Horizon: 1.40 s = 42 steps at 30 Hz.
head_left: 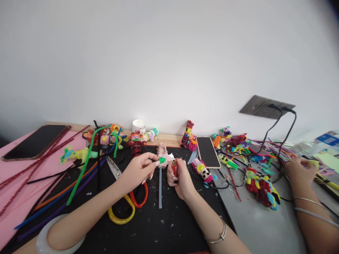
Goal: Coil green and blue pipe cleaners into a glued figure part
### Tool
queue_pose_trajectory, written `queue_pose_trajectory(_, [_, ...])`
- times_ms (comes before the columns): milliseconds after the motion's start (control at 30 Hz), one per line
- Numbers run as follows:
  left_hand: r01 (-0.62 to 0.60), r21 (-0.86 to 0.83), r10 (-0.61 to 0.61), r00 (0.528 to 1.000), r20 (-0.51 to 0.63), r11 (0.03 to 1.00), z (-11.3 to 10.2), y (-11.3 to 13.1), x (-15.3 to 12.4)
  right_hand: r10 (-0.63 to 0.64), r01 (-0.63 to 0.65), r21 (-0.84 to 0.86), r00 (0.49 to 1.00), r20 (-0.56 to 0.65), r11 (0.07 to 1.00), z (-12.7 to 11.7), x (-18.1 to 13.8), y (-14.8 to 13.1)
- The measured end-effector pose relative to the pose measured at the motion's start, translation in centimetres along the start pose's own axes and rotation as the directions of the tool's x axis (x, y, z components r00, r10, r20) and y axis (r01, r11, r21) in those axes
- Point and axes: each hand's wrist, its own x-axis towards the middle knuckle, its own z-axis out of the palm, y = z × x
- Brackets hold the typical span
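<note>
My left hand (143, 167) pinches a small green fuzzy piece (162, 160) at its fingertips. In my right hand (180, 180) is an upright red lighter (175, 167), with the fist wrapped round it and the thumb near its top. Whether it burns I cannot make out. Just behind the fingers lies a pale pink glue gun (162, 150), partly hidden by the hands. A translucent glue stick (160, 190) points from it toward me. Scissors (122, 211) with one yellow and one red handle lie partly under my left forearm.
Long pipe cleaners (79, 176) lie at the left beside a dark phone (35, 143). Several colourful fuzzy figures surround the black mat (148, 233); another phone (208, 151) lies behind right. Cables run from a wall socket (265, 106). At far right is another person's hand (298, 173).
</note>
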Motion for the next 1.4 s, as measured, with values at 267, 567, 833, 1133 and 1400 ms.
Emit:
queue_pose_trajectory(267, [-0.143, 0.174, 0.171, 0.972, -0.163, 0.974, 1.1, 0.0, -1.0, -0.056, 0.027, -0.230, 0.991, -0.122, 0.973, 0.7, -0.2, 0.9])
queue_pose_trajectory(567, [-0.206, 0.232, 0.251, 0.951, -0.183, 0.951, 1.7, -0.4, -1.5, -0.168, 0.092, -0.437, 0.976, -0.138, 0.895, 1.4, -0.7, 0.7])
queue_pose_trajectory(833, [-0.223, 0.244, 0.272, 0.944, -0.186, 0.944, 1.8, -0.2, -1.5, -0.191, 0.109, -0.482, 0.974, -0.124, 0.869, 1.2, -0.7, 0.8])
queue_pose_trajectory(1133, [-0.238, 0.282, 0.296, 0.937, -0.185, 0.930, 1.8, -0.5, -1.5, -0.138, 0.075, -0.413, 0.982, -0.126, 0.908, 1.1, -0.6, 0.9])
queue_pose_trajectory(1400, [-0.256, 0.301, 0.316, 0.933, -0.171, 0.919, 1.9, -0.5, -1.6, -0.047, 0.012, -0.306, 0.993, -0.109, 0.952, 0.5, -0.2, 1.1])
